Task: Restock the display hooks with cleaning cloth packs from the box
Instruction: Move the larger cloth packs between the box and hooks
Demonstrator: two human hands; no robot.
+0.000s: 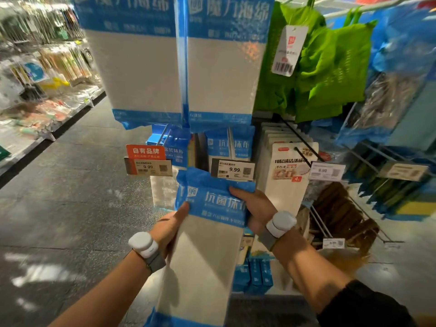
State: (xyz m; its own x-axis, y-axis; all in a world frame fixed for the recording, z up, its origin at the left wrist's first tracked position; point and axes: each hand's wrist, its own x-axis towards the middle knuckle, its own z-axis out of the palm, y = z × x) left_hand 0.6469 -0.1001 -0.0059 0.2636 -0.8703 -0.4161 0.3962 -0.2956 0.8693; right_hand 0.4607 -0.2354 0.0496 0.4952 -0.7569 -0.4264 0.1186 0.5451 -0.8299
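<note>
I hold a long cleaning cloth pack [205,251], white with a blue header, upright in front of the display. My left hand [171,228] grips its left edge just under the header, thumb on the front. My right hand [253,208] grips the right edge of the header, thumb across the blue band. The pack's top sits just below a display hook with a 9.99 price tag [232,169], where similar blue packs [227,143] hang. A second hook to the left carries an orange label [146,159]. The box is not in view.
Two large blue-and-white sponge packs [179,62] hang above. White packs [286,171] hang to the right, green mesh bags [330,62] at upper right. More blue packs [256,276] stand low by the shelf. An aisle floor [70,197] runs on the left past other shelves [42,86].
</note>
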